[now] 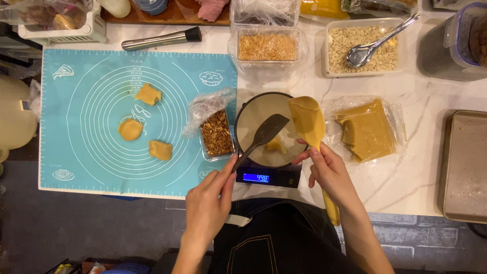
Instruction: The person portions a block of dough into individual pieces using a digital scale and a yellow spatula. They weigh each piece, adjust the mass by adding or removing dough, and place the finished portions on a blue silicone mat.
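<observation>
- A round, dark-rimmed bowl (249, 114) with a pale, smooth inside sits on a black digital scale (269, 177) with a lit blue display, at the near middle of the white marbled surface (416, 167).
- A small, soft tan lump of dough (275, 145) lies on the bowl's bottom.
- The left hand (208, 203) has its fingers clenched around the thin handle of a dark grey spatula (265, 133), whose flat blade slants into the bowl just above the lump.
- The right hand (329, 172) grasps a yellow spatula (307, 121) by its handle; the broad, rounded blade stands over the bowl's right rim, coated in smooth tan dough.
- Just right of the bowl, a flat, angular slab of the same dough (366, 129) rests on crinkled clear wrap.
- Just left of the bowl, a small clear tub of chunky brown nut crumble (216, 133) stands with plastic film peeled back.
- Farther left lies a turquoise silicone mat (91, 152) printed with white rings, carrying three small dough pieces (147, 94), two squarish and one round.
- At the far side: a steel rolling pin (160, 39), a clear tub of fine golden crumbs (267, 46), and a tub of pale chopped nuts (342, 48) with a shiny metal spoon (378, 39) in it.
- At the right edge, a dull metal baking tray (466, 167).
</observation>
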